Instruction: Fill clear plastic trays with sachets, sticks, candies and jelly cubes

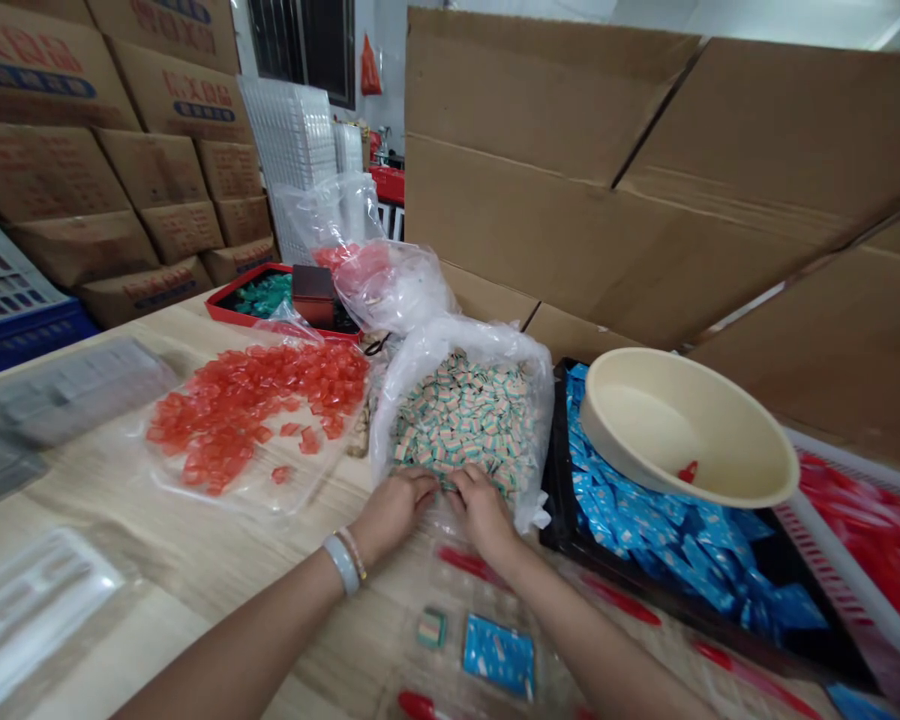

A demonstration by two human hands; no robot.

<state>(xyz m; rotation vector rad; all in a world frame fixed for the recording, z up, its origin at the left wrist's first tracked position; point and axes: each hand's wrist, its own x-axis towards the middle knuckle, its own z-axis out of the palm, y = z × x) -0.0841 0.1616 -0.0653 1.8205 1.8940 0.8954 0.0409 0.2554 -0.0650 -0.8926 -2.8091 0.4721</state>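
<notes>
My left hand (394, 510) and my right hand (484, 510) both reach into the near edge of an open clear bag of small green-and-white wrapped sweets (465, 410). Their fingers curl into the pile, so what they grip is hidden. A bracelet and a white band sit on my left wrist. Under my forearms lies a clear plastic compartment tray (487, 620) holding one green-and-white sweet (431, 628), a blue packet (499, 655) and red sticks.
A clear bag of red wrapped sweets (259, 410) lies at the left. A black tray of blue packets (690, 550) carries a cream bowl (682, 425). Red packets (877, 530) fill a tray at the right. Cardboard boxes (645, 170) stand behind, clear trays (67, 385) at the left.
</notes>
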